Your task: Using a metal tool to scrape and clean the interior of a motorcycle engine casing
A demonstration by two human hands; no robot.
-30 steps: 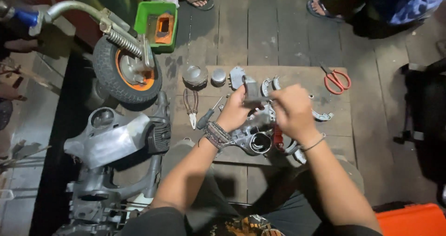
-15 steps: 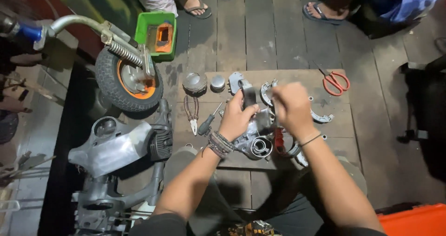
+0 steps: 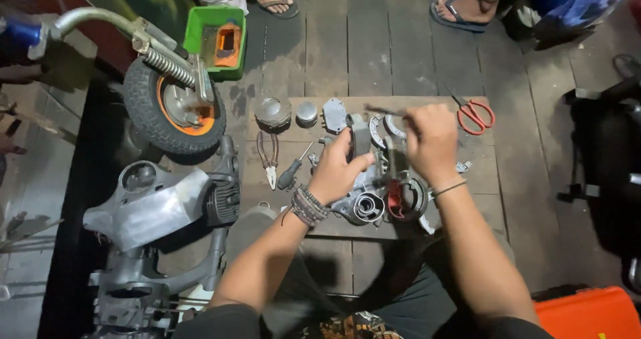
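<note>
Head view, looking down. At the centre of the frame lay a flat brown board on dark, worn floor planks. On it sat a cast metal engine casing, dull grey, with a round bore at its lower edge and a red part beside that. The left hand, with beaded bands at the wrist, was closed around the casing's upper left side, fingers curled over a curved metal part. The right hand was closed on a thin, dark rod-like tool that pointed toward the left of the frame, above the casing; its tip was too blurred to identify.

Along the board's upper edge lay 2 short round metal cylinders, shiny on top, and several flat curved plates. Left of the casing lay pliers with red-brown handles and a dark-handled screwdriver. Red-handled scissors lay at the board's upper right.

In the upper left of the frame stood a small wheel, ribbed black tyre on an orange rim, with a coiled spring above it. A green plastic tray sat beyond it. A smooth grey body shell filled the lower left.
</note>
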